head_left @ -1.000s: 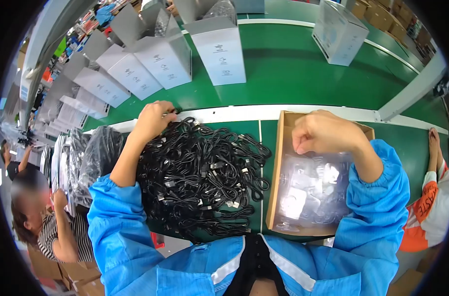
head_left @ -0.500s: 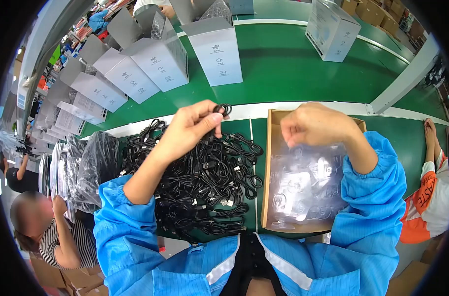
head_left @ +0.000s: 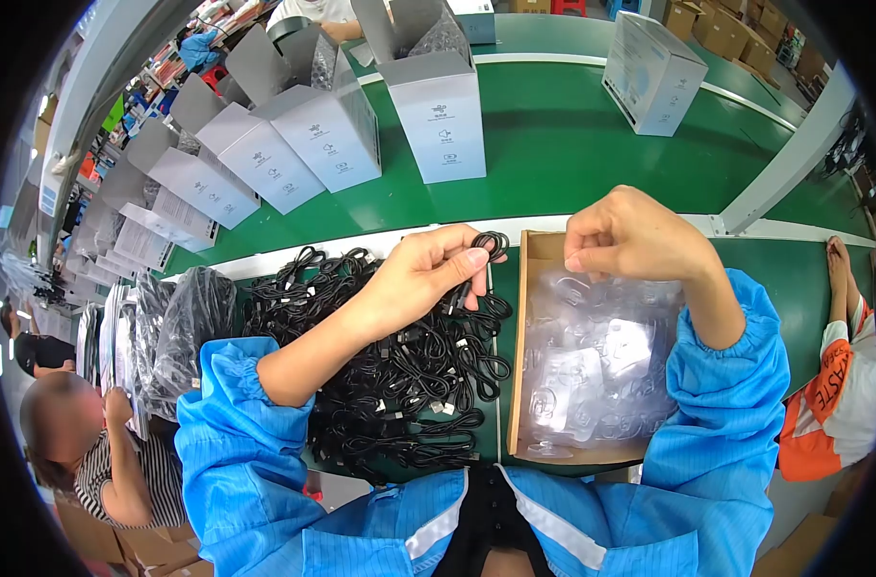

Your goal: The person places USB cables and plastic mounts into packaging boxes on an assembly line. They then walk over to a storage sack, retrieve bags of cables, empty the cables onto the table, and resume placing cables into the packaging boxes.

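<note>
My left hand (head_left: 423,274) is closed on a coiled black USB cable (head_left: 495,246), its loop showing past the thumb and fingertips. Below that hand spreads a heap of similar black cables (head_left: 428,370). On the right, my right hand (head_left: 635,236) hovers over a shallow cardboard box (head_left: 518,385). Its fingers are curled in toward the thumb, and whatever they may hold is too hard to make out. Clear moulded plastic pieces (head_left: 592,375) lie inside the box.
Open white cartons (head_left: 436,125) with printed icons stand in a curved row beyond the cables, on a green surface. Another white carton (head_left: 654,72) stands at back right. Plastic-wrapped bundles (head_left: 197,313) sit left. A white post (head_left: 794,154) rises at right. People are on both sides.
My left hand has moved right with the coiled cable, toward the cardboard box. My right hand has turned and come up slightly over the box. The view has shifted a little.
</note>
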Demonstrator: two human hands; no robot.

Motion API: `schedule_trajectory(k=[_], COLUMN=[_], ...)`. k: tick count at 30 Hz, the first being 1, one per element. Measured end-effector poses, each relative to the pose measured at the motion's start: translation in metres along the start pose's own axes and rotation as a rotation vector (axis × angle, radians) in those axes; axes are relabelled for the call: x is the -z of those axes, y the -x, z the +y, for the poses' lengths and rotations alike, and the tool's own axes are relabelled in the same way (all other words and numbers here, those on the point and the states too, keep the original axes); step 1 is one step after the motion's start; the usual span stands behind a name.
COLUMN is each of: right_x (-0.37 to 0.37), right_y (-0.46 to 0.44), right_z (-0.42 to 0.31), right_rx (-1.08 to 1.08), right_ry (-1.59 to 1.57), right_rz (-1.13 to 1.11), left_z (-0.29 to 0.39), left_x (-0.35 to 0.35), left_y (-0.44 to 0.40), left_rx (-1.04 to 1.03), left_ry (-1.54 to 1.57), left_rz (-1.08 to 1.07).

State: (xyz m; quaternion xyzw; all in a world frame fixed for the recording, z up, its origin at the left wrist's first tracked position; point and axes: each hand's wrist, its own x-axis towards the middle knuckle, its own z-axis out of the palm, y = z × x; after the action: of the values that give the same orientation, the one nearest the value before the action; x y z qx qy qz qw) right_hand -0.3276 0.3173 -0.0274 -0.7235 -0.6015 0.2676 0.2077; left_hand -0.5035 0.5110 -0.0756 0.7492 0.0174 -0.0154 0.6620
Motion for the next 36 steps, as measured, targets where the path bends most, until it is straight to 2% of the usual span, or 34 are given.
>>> schedule_trajectory(k=[3,4,6,7,8,9,11,12,16,18,20,21,23,24,27,32,35,36], right_x=[0.002,-0.001,-0.017,-0.027,-0.038,-0.051,-0.069,-0.073,-0.084,-0.084,-0.086,-0.086,-0.085,-0.085,-0.086,-0.085,-0.081,-0.079], right_y=[-0.001,-0.005,-0.015,-0.022,-0.027,-0.033,-0.038,-0.039,-0.044,-0.047,-0.05,-0.052,-0.053,-0.054,-0.054,-0.059,-0.059,-0.06], right_z=[-0.005,-0.006,-0.007,-0.008,-0.008,-0.008,-0.01,-0.014,-0.022,-0.015,-0.014,-0.013,-0.013,-0.015,-0.016,-0.019,-0.024,-0.026], right_rx=[-0.035,-0.015,0.032,0.056,0.087,0.067,0.011,0.025,0.074,0.096,0.104,0.097,0.083,0.083,0.071,0.053,0.04,0.038], right_ry=[-0.401,-0.395,-0.666,-0.806,-0.803,-0.861,-0.979,-0.979,-1.065,-1.006,-0.98,-0.969,-0.941,-0.94,-0.909,-0.915,-0.931,-0.929], right_rz=[0.023,0.016,0.114,0.154,0.137,0.22,0.391,0.384,0.418,0.369,0.342,0.318,0.276,0.277,0.238,0.246,0.251,0.25], left_z=[-0.005,-0.007,-0.003,-0.001,0.001,0.003,0.007,0.009,0.01,0.032,0.047,0.056,0.059,0.051,0.038,0.028,0.047,0.047], left_x=[-0.004,-0.005,-0.006,-0.011,-0.017,-0.022,-0.031,-0.031,0.001,0.048,0.127,0.164,0.221,0.232,0.231,0.223,0.243,0.253], left_y=[-0.003,-0.003,0.0,0.0,-0.001,0.001,0.005,0.007,0.018,0.017,0.013,0.017,0.028,0.035,0.048,0.051,0.038,0.035], left_rx=[0.019,0.033,0.033,0.078,0.118,0.107,-0.001,-0.053,-0.046,-0.354,-0.815,-0.824,-0.773,-0.775,-0.518,-0.363,-0.065,-0.065], left_ry=[0.1,0.192,0.262,0.523,0.785,0.773,0.608,0.527,0.395,0.13,-0.447,-0.731,-1.208,-1.207,-1.588,-1.386,-1.328,-1.325], left_rz=[0.018,0.051,0.123,0.126,0.123,0.144,0.255,0.306,0.388,0.626,1.021,1.199,1.272,1.273,1.064,1.006,0.82,0.822])
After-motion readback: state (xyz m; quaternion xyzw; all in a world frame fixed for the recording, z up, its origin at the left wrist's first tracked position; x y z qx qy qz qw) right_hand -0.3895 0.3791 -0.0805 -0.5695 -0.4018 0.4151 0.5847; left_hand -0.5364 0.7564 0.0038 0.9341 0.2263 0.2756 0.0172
